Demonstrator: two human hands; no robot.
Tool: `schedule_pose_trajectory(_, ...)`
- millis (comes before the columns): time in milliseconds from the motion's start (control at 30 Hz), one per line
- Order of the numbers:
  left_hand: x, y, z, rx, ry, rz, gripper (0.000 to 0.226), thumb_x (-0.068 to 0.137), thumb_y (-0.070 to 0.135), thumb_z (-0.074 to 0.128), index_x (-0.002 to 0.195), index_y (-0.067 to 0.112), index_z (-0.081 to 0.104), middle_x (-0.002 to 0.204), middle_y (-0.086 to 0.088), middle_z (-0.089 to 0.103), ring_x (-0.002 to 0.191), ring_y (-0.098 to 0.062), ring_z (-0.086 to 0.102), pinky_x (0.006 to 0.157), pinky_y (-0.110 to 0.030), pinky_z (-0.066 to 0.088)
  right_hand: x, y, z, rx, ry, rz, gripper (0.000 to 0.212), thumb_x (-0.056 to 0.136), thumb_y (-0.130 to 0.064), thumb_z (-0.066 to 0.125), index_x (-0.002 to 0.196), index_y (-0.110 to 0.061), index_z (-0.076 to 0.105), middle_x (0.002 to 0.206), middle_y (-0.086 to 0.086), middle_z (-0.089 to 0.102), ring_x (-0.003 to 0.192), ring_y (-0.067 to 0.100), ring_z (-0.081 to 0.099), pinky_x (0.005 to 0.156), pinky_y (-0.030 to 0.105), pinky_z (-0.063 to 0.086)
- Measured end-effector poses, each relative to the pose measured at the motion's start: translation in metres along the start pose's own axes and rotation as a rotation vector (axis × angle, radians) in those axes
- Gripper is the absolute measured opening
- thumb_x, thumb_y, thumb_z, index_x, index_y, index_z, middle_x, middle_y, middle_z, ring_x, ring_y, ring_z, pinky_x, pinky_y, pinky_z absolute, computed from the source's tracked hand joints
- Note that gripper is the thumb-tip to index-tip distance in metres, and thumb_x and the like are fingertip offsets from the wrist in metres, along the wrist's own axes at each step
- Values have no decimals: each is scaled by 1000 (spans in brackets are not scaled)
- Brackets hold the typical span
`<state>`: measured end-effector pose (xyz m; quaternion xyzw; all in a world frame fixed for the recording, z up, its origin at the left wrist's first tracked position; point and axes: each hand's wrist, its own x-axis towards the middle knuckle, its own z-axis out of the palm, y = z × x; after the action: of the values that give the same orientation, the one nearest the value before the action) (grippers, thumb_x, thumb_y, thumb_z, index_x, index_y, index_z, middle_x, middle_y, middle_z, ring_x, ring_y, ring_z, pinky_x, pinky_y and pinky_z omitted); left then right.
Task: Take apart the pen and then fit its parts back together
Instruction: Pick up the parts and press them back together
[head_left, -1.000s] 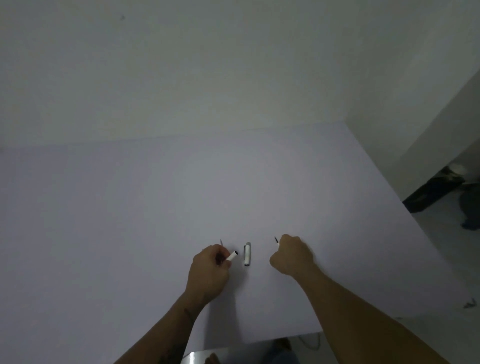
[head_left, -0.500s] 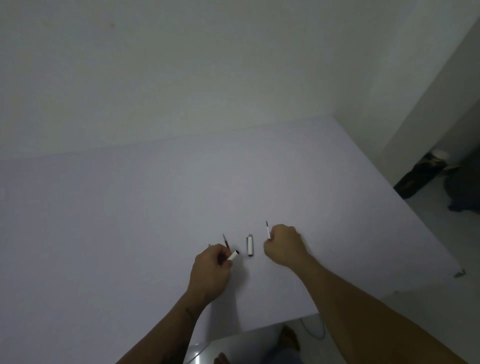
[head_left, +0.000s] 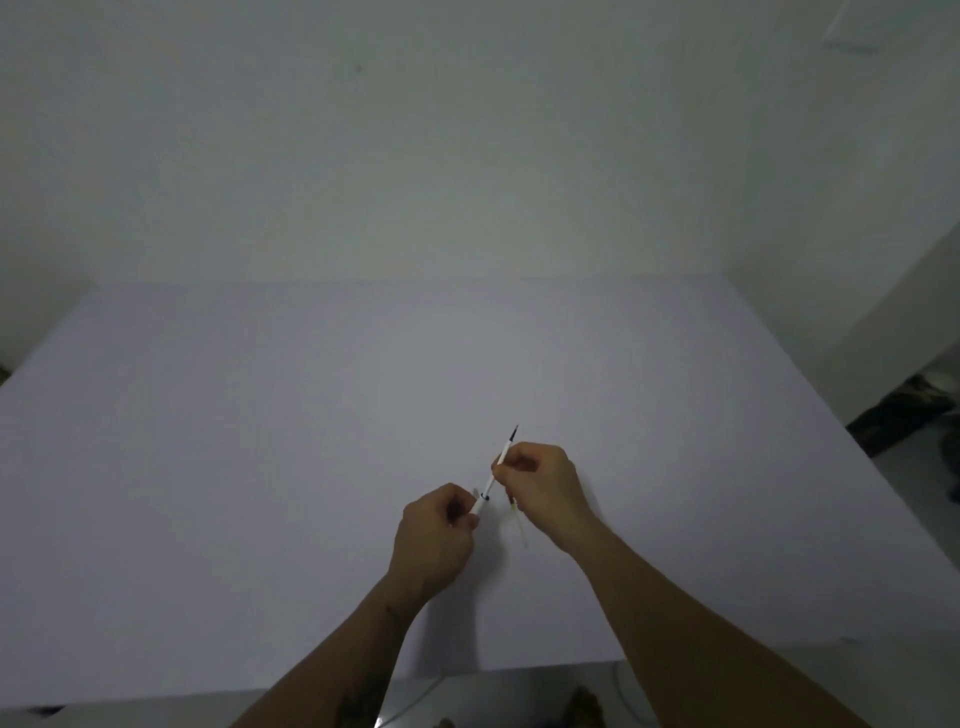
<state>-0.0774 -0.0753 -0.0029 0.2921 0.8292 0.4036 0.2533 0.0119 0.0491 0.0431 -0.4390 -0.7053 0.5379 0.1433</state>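
Observation:
My left hand (head_left: 434, 540) is closed around the white pen barrel (head_left: 477, 505), whose open end points up and to the right. My right hand (head_left: 545, 488) pinches the thin white refill (head_left: 501, 457), its dark tip sticking out above the fingers. The refill's lower end meets the mouth of the barrel between the two hands. A small pale pen part (head_left: 521, 527) lies on the white table (head_left: 260, 441) just below my right hand, blurred. Both hands hover slightly above the table near its front edge.
The table's front edge runs just behind my forearms, with floor and a cable below it. A plain wall stands behind the table. Dark objects (head_left: 904, 410) lie on the floor beyond the table's right edge.
The hands have come together: the right hand brought the refill leftwards to the barrel's mouth. The view has shifted, and the small cap part between the hands now lies under my right hand.

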Motion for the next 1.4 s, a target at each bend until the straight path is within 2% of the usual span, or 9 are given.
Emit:
schedule_pose_trajectory(233, 1, -17, -28, -26, 84, -9, 19, 84, 11, 68, 75, 27, 62, 73, 4, 67, 69, -16, 63, 69, -33, 56, 11, -8, 19, -134, -214, -50, 24, 80, -17, 75, 104, -20, 76, 89, 0, 73, 78, 12, 66, 67, 22, 49)
schedule_pose_trajectory(367, 0, -25, -39, -42, 124, -6, 13, 86, 9, 65, 79, 20, 62, 74, 0, 68, 70, -20, 64, 71, -39, 58, 30, 8, 25, -337, -138, 97, 37, 84, -19, 69, 121, -15, 66, 110, 8, 68, 98, 23, 65, 79, 25, 46)
schedule_pose_trajectory(433, -1, -28, -41, -48, 131, -12, 11, 87, 9, 64, 82, 19, 63, 77, 0, 69, 73, -20, 65, 73, -39, 59, 32, 19, 34, -552, -123, 110, 31, 84, -21, 63, 113, -11, 67, 111, 9, 66, 98, 27, 64, 79, 25, 45)
schedule_pose_trajectory(567, -7, -34, -43, -53, 150, -5, 13, 88, 9, 63, 84, 21, 63, 81, 3, 70, 76, -15, 66, 73, -35, 58, 32, 30, 60, -672, -78, 50, 18, 85, -27, 60, 79, -11, 55, 81, 5, 56, 79, 30, 61, 63, 26, 42)
schedule_pose_trajectory(767, -11, -42, -53, -10, 148, -19, 11, 87, 12, 64, 84, 22, 61, 78, 4, 68, 74, -15, 65, 72, -38, 59, 36, 30, 82, -768, -112, 77, 17, 75, -19, 61, 72, -12, 45, 87, 8, 60, 66, 23, 53, 57, 23, 40)
schedule_pose_trajectory(900, -10, -44, -58, 6, 153, -26, 13, 85, 14, 65, 80, 24, 59, 73, 6, 65, 69, -16, 62, 69, -40, 58, 43, 18, 78, -413, -84, 126, 18, 77, -18, 60, 64, -6, 55, 61, 3, 58, 51, 19, 53, 46, 20, 38)
schedule_pose_trajectory(1000, -7, -42, -58, 22, 160, -39, 13, 85, 16, 66, 81, 25, 59, 74, 6, 64, 71, -16, 62, 71, -40, 58, 45, -7, 70, 141, -77, 193, 12, 78, -13, 67, 67, -12, 70, 59, 2, 64, 53, 19, 56, 46, 24, 42)
schedule_pose_trajectory(1067, -7, -40, -56, 31, 167, -57, 13, 86, 16, 66, 81, 26, 58, 76, 7, 64, 72, -15, 62, 71, -40, 58, 46, -22, 62, 306, -74, 225, 7, 77, -12, 70, 70, -14, 73, 61, 0, 64, 51, 14, 52, 42, 24, 39)
schedule_pose_trajectory(1400, -9, -31, -47, 27, 173, -21, 16, 85, 13, 67, 80, 26, 58, 76, 6, 65, 73, -14, 62, 69, -30, 55, 19, -41, 48, 308, -77, 228, 7, 83, -10, 67, 82, -13, 73, 76, 6, 73, 61, 16, 55, 47, 24, 40)
